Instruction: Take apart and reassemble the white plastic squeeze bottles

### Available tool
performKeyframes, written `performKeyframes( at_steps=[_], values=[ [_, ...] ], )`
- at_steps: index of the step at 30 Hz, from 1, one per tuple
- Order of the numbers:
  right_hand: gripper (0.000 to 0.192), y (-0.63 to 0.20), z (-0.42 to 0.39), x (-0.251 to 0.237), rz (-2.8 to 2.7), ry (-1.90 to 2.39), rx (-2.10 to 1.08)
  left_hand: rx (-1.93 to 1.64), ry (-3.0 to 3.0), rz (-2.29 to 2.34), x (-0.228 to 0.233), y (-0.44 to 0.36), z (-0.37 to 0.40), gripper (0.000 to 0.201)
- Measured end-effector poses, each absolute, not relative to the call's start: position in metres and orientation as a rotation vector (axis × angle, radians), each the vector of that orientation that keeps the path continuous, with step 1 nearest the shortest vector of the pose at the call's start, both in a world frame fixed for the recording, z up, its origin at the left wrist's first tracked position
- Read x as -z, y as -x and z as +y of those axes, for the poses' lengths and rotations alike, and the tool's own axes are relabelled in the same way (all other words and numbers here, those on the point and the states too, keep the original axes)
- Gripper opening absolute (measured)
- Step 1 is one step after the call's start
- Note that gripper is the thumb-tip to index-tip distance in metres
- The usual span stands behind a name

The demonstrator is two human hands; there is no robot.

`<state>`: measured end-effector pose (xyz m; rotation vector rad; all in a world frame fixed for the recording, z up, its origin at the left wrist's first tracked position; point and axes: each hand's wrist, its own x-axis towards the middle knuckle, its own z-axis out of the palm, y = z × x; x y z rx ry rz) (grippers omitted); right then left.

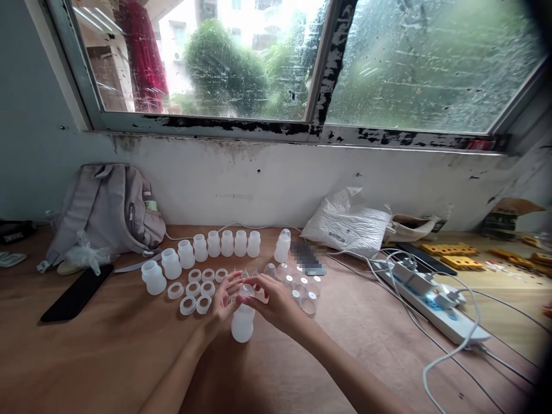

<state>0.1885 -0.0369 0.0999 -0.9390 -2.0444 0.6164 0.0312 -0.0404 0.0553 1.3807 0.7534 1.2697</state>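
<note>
Fingers (236,283) hide bottle (242,323) top; cap indistinct

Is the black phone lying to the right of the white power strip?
No, the flat black phone lies far left, by the grey backpack; the power strip is right.

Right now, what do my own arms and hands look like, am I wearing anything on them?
Both arms are bare as far as the picture shows: no sleeves, no gloves. The left hand and right hand carry no visible rings, and no watch or bracelet shows at either wrist. Fingernails are too small to judge.
</note>
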Motion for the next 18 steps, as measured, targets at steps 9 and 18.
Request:
performKeyframes(
  at_steps=[9, 18],
  values=[
    [0.024, -0.217, 0.027, -0.143, -1.874, 1.135, -0.134, -1.448, -1.905, 1.604, -0.032, 0.012, -0.005, 0.020],
    [0.023, -0.225, 0.113, -0.125, -1.969, 1.654, 0.323, -1.208, -2.209, 1.922, 0.000, 0.030, 0.013, 0.015]
  ],
)
